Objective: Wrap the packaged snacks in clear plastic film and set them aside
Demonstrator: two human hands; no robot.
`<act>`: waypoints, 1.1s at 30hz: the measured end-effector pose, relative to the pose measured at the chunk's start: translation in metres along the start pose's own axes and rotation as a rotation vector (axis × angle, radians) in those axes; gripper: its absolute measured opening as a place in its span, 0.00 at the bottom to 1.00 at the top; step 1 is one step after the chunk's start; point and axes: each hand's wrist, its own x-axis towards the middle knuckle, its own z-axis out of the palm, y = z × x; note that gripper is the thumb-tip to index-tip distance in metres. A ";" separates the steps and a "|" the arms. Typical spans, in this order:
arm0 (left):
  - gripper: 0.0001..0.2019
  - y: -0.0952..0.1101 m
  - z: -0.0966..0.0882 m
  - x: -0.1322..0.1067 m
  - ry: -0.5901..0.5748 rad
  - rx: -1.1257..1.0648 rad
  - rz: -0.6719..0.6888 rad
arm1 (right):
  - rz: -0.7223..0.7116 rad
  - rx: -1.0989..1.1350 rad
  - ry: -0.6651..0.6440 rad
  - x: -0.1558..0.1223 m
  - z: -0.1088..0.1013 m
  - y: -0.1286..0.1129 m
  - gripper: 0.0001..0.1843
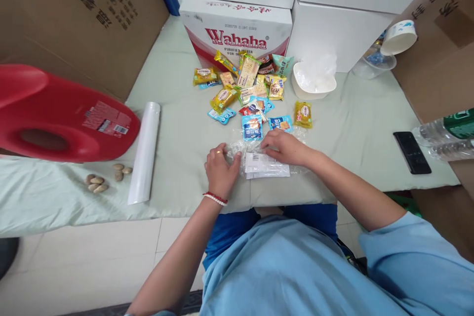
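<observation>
Crinkled clear plastic wrap (234, 148) lies spread near the front edge of the table. On it rests a folded white paper (266, 170) with a printed barcode. My left hand (221, 170) is at the left edge of the wrap, thumb apart from the curved fingers. My right hand (284, 147) reaches over the paper's upper right part, its bent fingertips and thumb closed on the wrap. Just beyond the hands are blue snack packets (252, 128). Behind those is a pile of wrapped snacks, among them yellow packets (224, 98) and a cracker pack (248, 71).
A red jug (74, 118), a white roll (145, 153) and several brown nuts (97, 182) are on the left. A white bowl (313, 86) holding clear plastic, a phone (412, 153) and bottles (450, 136) stand right. A Wahaha carton (237, 24) and brown boxes (66, 19) border the table.
</observation>
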 end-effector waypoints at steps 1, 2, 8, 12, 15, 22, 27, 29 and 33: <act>0.21 -0.001 -0.002 -0.001 -0.029 0.012 -0.007 | -0.012 -0.023 -0.016 -0.002 0.005 -0.004 0.09; 0.16 -0.002 -0.003 -0.002 -0.060 0.023 0.001 | -0.025 -0.047 -0.027 -0.003 0.011 -0.009 0.09; 0.16 -0.006 -0.004 -0.002 -0.090 0.062 -0.002 | -0.172 -0.203 -0.126 -0.014 0.039 -0.024 0.11; 0.16 -0.011 -0.003 0.000 -0.077 0.024 -0.025 | -0.183 -0.194 -0.126 -0.033 0.046 -0.020 0.14; 0.16 -0.015 -0.006 -0.003 -0.005 -0.069 -0.039 | -0.194 -0.079 -0.052 -0.045 0.041 -0.015 0.16; 0.33 -0.029 -0.020 -0.010 -0.187 -0.297 0.364 | 0.190 -0.130 0.145 -0.011 0.013 0.004 0.25; 0.46 -0.036 -0.023 -0.003 -0.361 -0.238 0.289 | 0.395 -0.217 -0.063 0.018 0.012 0.012 0.33; 0.41 -0.041 -0.027 0.003 -0.374 -0.228 0.283 | 0.418 -0.196 -0.100 0.024 0.011 0.013 0.23; 0.18 -0.054 -0.040 0.012 -0.301 -0.189 0.281 | 0.344 -0.071 -0.109 0.027 -0.001 0.022 0.07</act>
